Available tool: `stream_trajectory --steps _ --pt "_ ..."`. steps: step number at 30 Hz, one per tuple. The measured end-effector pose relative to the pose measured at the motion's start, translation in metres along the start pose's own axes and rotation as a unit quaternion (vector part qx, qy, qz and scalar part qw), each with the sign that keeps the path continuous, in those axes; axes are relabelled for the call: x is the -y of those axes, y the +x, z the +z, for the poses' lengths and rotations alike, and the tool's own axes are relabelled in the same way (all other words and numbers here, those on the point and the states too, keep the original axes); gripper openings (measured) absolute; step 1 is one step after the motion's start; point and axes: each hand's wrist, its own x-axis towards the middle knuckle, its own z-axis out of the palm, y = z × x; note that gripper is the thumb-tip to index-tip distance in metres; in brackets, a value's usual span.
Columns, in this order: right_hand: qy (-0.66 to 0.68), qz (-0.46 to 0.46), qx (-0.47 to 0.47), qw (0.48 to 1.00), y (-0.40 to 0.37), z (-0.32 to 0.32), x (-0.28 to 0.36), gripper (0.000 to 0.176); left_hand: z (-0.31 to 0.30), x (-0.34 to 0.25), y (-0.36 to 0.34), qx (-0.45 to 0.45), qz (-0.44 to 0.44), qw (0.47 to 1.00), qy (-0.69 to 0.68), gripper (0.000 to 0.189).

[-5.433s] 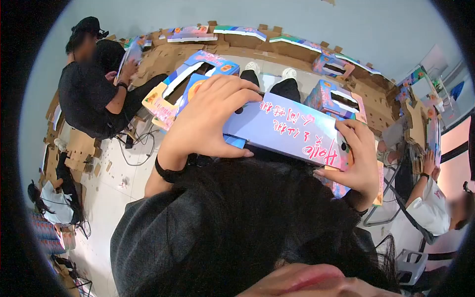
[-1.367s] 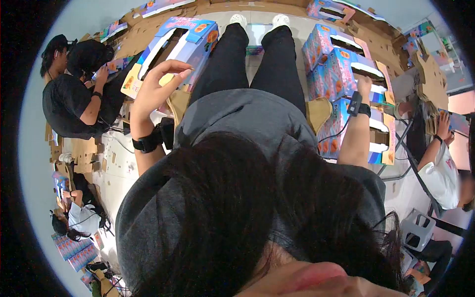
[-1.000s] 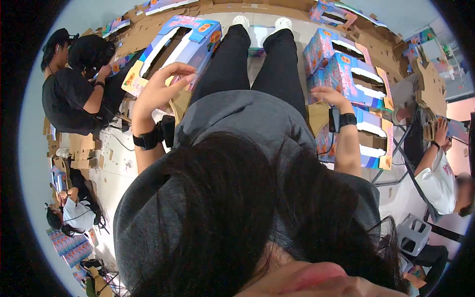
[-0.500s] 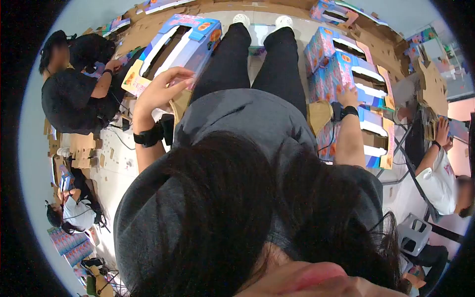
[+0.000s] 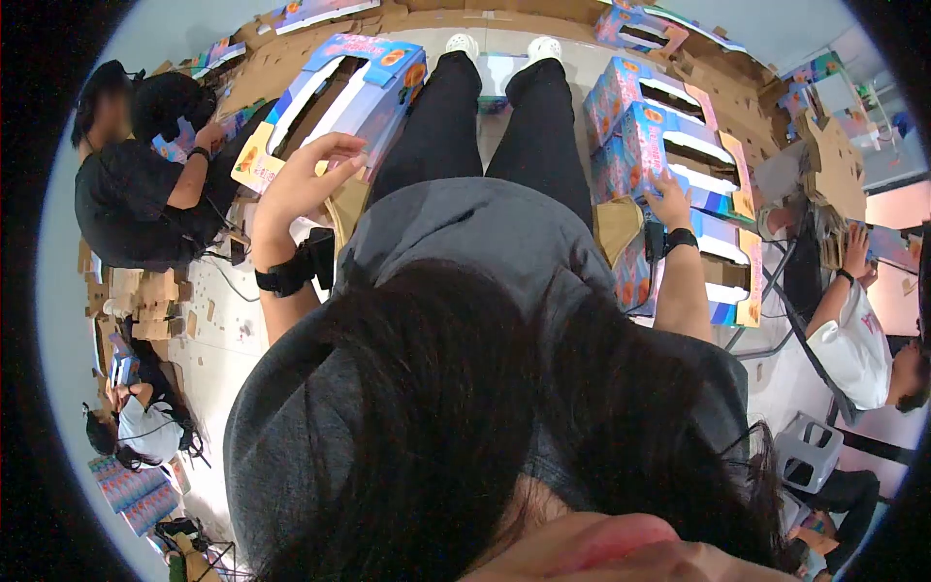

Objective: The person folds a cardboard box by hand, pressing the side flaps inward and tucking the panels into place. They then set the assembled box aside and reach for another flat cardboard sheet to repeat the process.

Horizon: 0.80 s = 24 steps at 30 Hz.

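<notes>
- left box (image 5: 373, 121): near end partly hidden behind left hand (image 5: 303, 182)
- upper right box (image 5: 655, 145): print too small to read; right hand (image 5: 669, 202) contact unclear
- lower right box (image 5: 722, 272): partly covered by upper one
- grey shirt (image 5: 475, 218): upper part buried under hair (image 5: 436, 388)
- lower-right person (image 5: 858, 495): was cut off by view edge

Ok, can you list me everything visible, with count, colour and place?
Large printed cardboard box: one, blue and yellow, left of legs
Printed cardboard boxes with openings: at least three, blue and pink, right of legs
Flat cardboard pieces: many, brown, far side and edges
Plastic stool: one, grey, lower right
Co-workers: at least three, black or white tops, both sides
Tiled floor: one, white, below
Legs: two, black trousers, top centre
Hands: two, bare, black wristbands; left hand near large box, right hand at right boxes
</notes>
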Motion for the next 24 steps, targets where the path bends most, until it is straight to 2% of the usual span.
stream_trajectory --steps 3,6,15,24 --pt "0.002 -0.043 -0.028 0.999 0.001 0.006 -0.001 0.065 0.000 -0.006 -0.002 -0.014 0.004 1.000 -0.005 0.035" --pt "0.008 -0.038 -0.046 0.998 0.004 0.016 0.000 0.063 -0.001 0.002 0.000 -0.014 0.032 0.999 -0.011 0.034" --pt "0.020 -0.022 -0.073 0.997 0.007 0.024 -0.003 0.062 -0.016 0.007 -0.007 -0.041 0.011 0.999 0.006 0.034" --pt "-0.032 0.048 0.000 0.998 0.016 0.010 -0.001 0.064 -0.018 0.008 -0.007 -0.045 0.026 0.998 0.022 0.034"
